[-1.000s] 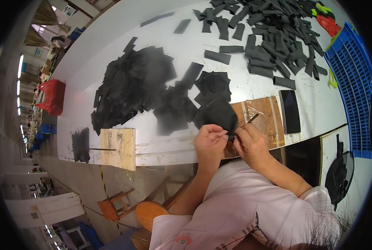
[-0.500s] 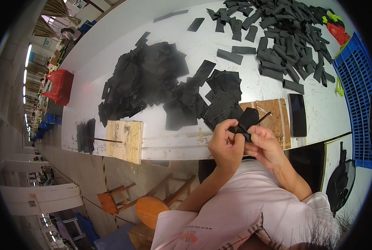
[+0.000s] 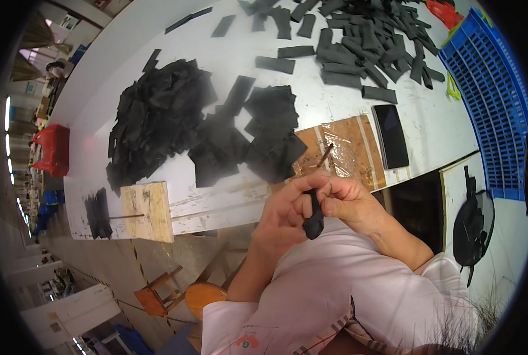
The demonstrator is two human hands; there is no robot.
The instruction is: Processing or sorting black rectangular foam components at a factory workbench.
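A small piece of black fabric (image 3: 314,223) is gripped between my two hands, bunched and hanging down toward my shirt. My left hand (image 3: 282,210) curls around its left side with bent fingers. From the right, my right hand (image 3: 350,204) pinches its upper part between thumb and fingers. Just beyond my hands lies a brown board (image 3: 361,148) with clear tape across it, and a thin dark rod (image 3: 326,155) sticks up from it. Flat black fabric pieces (image 3: 273,148) lie to the left of that board.
A large heap of black pieces (image 3: 157,106) covers the table's left-middle. Rolled black tubes (image 3: 370,47) pile up at the far right. A phone (image 3: 390,136) lies right of the board, near a blue crate (image 3: 494,100). A wooden block (image 3: 147,210) sits at the left edge.
The view has shifted, so the table things sit lower left. My hands have drawn the fabric off the rod's side and closer to my body, and it now hangs below my fingers.
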